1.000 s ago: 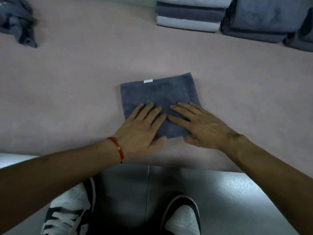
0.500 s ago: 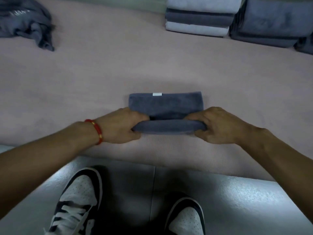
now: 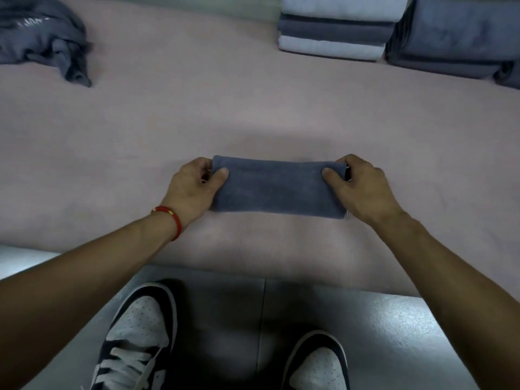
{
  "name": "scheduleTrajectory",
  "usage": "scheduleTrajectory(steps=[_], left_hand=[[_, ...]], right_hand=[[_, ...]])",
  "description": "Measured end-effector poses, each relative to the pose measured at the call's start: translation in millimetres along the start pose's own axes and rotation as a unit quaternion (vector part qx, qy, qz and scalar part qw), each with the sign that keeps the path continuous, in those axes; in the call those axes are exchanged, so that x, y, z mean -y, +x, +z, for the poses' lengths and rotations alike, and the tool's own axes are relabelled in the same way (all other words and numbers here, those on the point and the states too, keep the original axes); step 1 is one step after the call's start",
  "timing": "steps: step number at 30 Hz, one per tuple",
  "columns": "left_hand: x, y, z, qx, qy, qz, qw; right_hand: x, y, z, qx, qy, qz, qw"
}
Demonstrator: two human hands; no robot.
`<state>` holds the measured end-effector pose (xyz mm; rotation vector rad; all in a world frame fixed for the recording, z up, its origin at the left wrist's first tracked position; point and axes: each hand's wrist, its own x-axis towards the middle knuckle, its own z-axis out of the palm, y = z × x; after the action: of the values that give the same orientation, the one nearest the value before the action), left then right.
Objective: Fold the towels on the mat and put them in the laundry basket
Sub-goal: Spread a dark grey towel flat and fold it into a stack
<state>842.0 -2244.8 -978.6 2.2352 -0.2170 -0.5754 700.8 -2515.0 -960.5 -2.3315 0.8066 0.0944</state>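
Observation:
A dark grey towel point(image 3: 277, 188) lies folded into a narrow rectangle on the pink mat point(image 3: 253, 108), near its front edge. My left hand point(image 3: 192, 187) pinches the towel's left end, thumb on top and fingers curled behind. At the right end, my right hand point(image 3: 358, 187) holds it the same way. No laundry basket is in view.
A crumpled grey towel point(image 3: 47, 38) lies at the mat's far left. Two stacks of folded towels, one white and grey point(image 3: 334, 26) and one dark grey point(image 3: 455, 35), stand at the far right. My two shoes point(image 3: 135, 342) are on the grey floor below the mat.
The hands went from pressing flat on the square towel to gripping its near edge and folding it over away from me. The towel is now half as deep, and its white tag is hidden.

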Motion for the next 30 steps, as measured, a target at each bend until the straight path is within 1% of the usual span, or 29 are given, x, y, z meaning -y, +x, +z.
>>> scheduleTrajectory(steps=[3, 5, 7, 8, 10, 12, 15, 17, 18, 20, 21, 22, 23, 24, 25, 26, 27, 30], left_hand=[[-4, 0, 8, -0.034, 0.069, 0.027, 0.997], [-3, 2, 12, -0.048, 0.086, 0.04, 0.994], [-1, 4, 12, -0.058, 0.102, 0.052, 0.992], [0, 5, 11, -0.058, 0.098, 0.053, 0.992], [0, 7, 9, -0.058, 0.087, 0.053, 0.993], [-2, 10, 7, -0.058, 0.071, 0.032, 0.995], [-8, 18, 7, -0.035, 0.072, -0.015, 0.997], [-13, 23, 4, -0.009, 0.081, -0.044, 0.996], [-17, 26, 2, 0.007, 0.082, -0.062, 0.995], [-21, 32, -2, 0.042, 0.082, -0.091, 0.992], [-24, 34, -3, 0.062, 0.084, -0.099, 0.99], [-27, 36, -4, 0.079, 0.088, -0.104, 0.988], [-31, 38, -4, 0.095, 0.094, -0.108, 0.985], [-35, 38, -5, 0.107, 0.103, -0.112, 0.983], [-38, 38, -6, 0.117, 0.11, -0.117, 0.98], [-42, 38, -6, 0.12, 0.114, -0.121, 0.979], [-46, 38, -7, 0.122, 0.113, -0.127, 0.978], [-47, 35, -4, 0.111, 0.102, -0.128, 0.98]], right_hand=[[7, -4, 12, -0.06, -0.083, -0.014, 0.995], [15, -9, 15, -0.102, -0.153, -0.048, 0.982], [27, -16, 20, -0.151, -0.257, -0.111, 0.948], [33, -19, 26, -0.155, -0.292, -0.144, 0.933], [39, -22, 44, -0.096, -0.321, -0.178, 0.925], [36, -21, 62, -0.029, -0.326, -0.162, 0.931], [22, -14, 70, -0.002, -0.313, -0.14, 0.939], [21, -12, 68, -0.002, -0.269, -0.153, 0.951], [20, -11, 66, -0.006, -0.228, -0.156, 0.961], [15, -8, 57, -0.021, -0.102, -0.108, 0.989], [10, -7, 51, -0.049, -0.049, -0.065, 0.996], [5, -8, 45, -0.079, -0.029, -0.013, 0.996], [2, -11, 40, -0.101, -0.05, 0.042, 0.993], [2, -16, 37, -0.113, -0.096, 0.086, 0.985], [3, -22, 37, -0.117, -0.142, 0.112, 0.977], [6, -27, 38, -0.118, -0.16, 0.119, 0.973], [10, -30, 38, -0.115, -0.147, 0.12, 0.975], [21, -30, 31, -0.093, -0.024, 0.149, 0.984]])
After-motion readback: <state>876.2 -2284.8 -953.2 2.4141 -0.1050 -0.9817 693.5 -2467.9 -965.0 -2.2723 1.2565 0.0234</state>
